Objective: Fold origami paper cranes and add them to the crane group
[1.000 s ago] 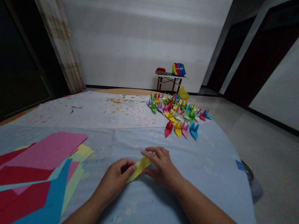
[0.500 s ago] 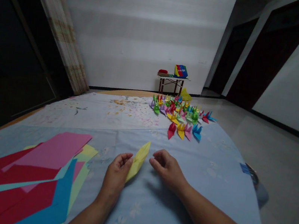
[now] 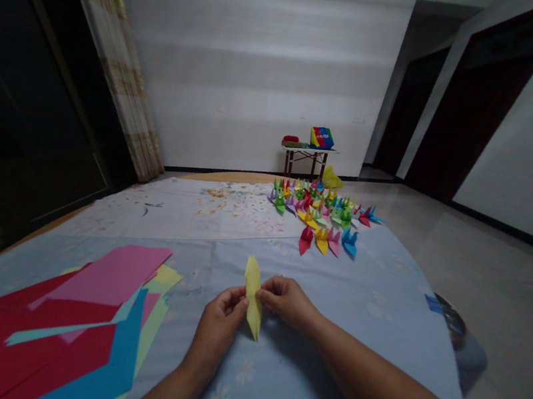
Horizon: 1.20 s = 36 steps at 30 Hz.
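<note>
A folded piece of yellow paper [image 3: 252,305], long and pointed at both ends, is held up above the table in front of me. My left hand [image 3: 223,317] pinches its left edge between thumb and fingers. From the other side, my right hand [image 3: 288,299] grips the paper near its middle with thumb and forefinger. To the left lies a loose stack of coloured paper sheets [image 3: 102,278] in pink, red, blue and pale green. Farther off to the right sit many folded paper cranes [image 3: 321,240], the nearest ones in a short row.
A round table [image 3: 345,374] with a pale blue flowered cloth carries everything. Behind it, a small side table [image 3: 307,150] holds a colourful box [image 3: 322,138] against the wall. A yellow plastic bag [image 3: 333,178] shows beyond the cranes. A stool-like object [image 3: 465,352] stands past the right edge.
My right hand has moved left and taken hold of the yellow paper, having been apart from it. The paper has turned, its top now leaning left. The camera view has shifted slightly.
</note>
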Tool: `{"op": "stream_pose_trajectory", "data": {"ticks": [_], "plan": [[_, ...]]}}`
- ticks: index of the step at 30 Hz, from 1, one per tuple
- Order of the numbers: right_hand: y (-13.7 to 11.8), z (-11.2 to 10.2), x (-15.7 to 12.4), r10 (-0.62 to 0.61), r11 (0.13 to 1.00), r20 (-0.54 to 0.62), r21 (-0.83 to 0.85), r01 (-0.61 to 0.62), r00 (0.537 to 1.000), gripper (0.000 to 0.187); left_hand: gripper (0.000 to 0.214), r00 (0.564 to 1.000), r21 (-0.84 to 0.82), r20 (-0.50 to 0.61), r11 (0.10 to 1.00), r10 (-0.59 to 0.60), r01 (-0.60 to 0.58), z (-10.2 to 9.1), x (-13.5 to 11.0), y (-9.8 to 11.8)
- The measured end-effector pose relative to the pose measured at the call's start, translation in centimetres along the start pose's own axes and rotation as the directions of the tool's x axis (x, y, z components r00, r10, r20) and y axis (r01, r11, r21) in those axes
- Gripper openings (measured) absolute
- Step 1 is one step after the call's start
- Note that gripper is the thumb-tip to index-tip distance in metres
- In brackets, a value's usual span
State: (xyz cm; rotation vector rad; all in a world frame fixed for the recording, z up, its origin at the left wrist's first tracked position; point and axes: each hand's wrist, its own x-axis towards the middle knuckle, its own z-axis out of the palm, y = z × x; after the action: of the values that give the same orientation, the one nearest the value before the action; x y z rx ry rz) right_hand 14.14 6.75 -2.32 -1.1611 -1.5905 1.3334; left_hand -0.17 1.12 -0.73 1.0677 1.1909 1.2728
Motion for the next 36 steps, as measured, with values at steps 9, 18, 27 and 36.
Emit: {"op": "stream_pose_trajectory", "data": {"ticks": [9, 18, 27, 36], "plan": [[-0.4, 1.7, -0.4, -0.078, 0.996, -0.091, 0.024, 0.081, 0.993, 0.013, 0.038, 0.995, 0.104, -0.081, 0.993, -0.052, 0.061, -1.1, -0.4, 0.4], [0.3, 1.5, -0.8, -0.183, 0.975, -0.156, 0.099, 0.200, 0.971, 0.018, 0.028, 0.993, 0.095, 0.009, 0.989, -0.116, 0.115, -0.3, 0.7, 2.6], [0.2, -0.4, -0.2, -0.219, 0.959, -0.294, 0.108, 0.260, 0.930, 0.025, 0.039, 0.999, 0.023, -0.039, 0.999, 0.027, -0.026, 2.3, 2.1, 1.1], [-0.7, -0.8, -0.9, -0.375, 0.926, -0.312, -0.170, 0.337, 0.873, 0.016, 0.030, 0.991, -0.012, -0.070, 0.994, 0.111, -0.112, 2.7, 1.8, 0.3]]}}
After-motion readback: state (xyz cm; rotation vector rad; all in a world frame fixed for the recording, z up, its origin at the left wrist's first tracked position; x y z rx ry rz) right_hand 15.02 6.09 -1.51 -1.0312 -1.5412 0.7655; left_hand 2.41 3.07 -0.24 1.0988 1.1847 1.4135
